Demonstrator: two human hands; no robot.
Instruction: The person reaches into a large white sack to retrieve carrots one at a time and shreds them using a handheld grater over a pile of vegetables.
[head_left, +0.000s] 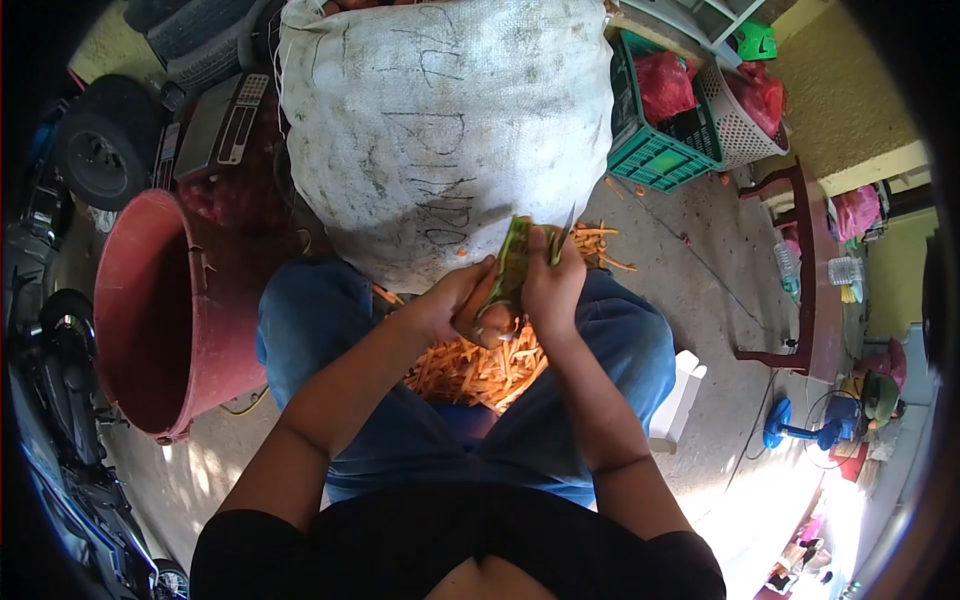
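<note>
Between my knees, my left hand is closed round a thick orange-brown root that looks like a carrot, its blunt end toward me. My right hand is wrapped round a green-handled tool lying against the root. A thin pointed blade sticks up beside my right fingers; how it joins the green part is hard to make out. Beneath both hands is a pile of orange peel strips. A large white woven sack with handwriting stands just in front of my hands.
A red tub lies tilted at the left, near a scale and a tyre. At the right are a green crate, a white basket, a dark red wooden frame and a blue fan.
</note>
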